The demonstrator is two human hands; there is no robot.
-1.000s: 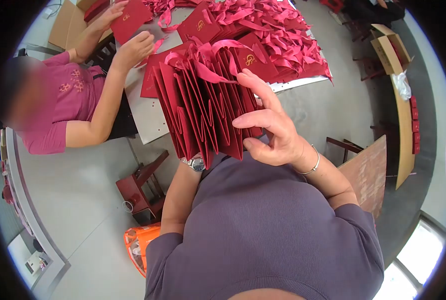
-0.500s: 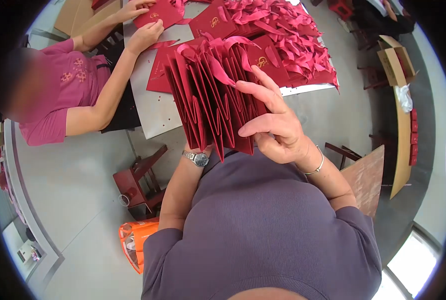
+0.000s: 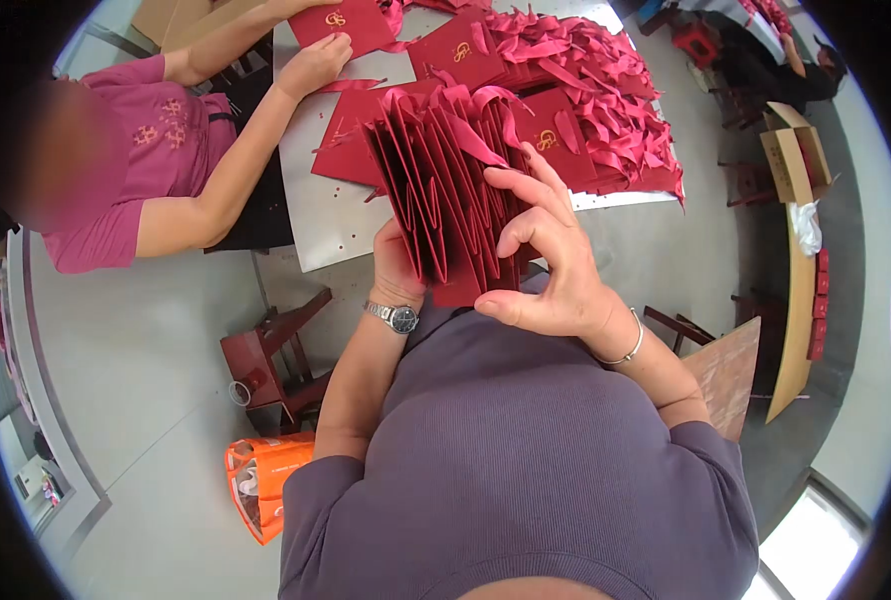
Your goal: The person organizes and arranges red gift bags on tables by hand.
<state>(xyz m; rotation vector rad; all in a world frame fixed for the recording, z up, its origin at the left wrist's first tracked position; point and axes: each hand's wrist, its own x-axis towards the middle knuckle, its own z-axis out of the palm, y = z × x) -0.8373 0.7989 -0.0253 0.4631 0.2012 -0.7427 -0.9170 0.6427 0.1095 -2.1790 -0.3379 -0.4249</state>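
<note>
A stack of dark red paper gift bags [image 3: 436,200] with pink ribbon handles is held upright in front of my chest, their edges fanned apart. My left hand [image 3: 398,262], with a watch on the wrist, grips the stack from its left and underside; most of its fingers are hidden behind the bags. At the right side is my right hand [image 3: 556,250], its thumb and fingers spread. The thumb tip lies by the lower corner of the nearest bag, and the other fingertips are close to the right edges and a ribbon. Whether they touch is hard to tell.
More red bags with gold lettering and pink ribbons [image 3: 606,125] are heaped on the white table [image 3: 316,235]. A co-worker in a pink shirt [image 3: 156,150] handles a bag at left. A red wooden stool [image 3: 276,360] and orange bag [image 3: 271,480] are on the floor.
My right hand's thumb has moved down and away from its fingers, opening the grip. The stack has turned slightly, and more of my left hand shows. The co-worker's hands stay at their bag.
</note>
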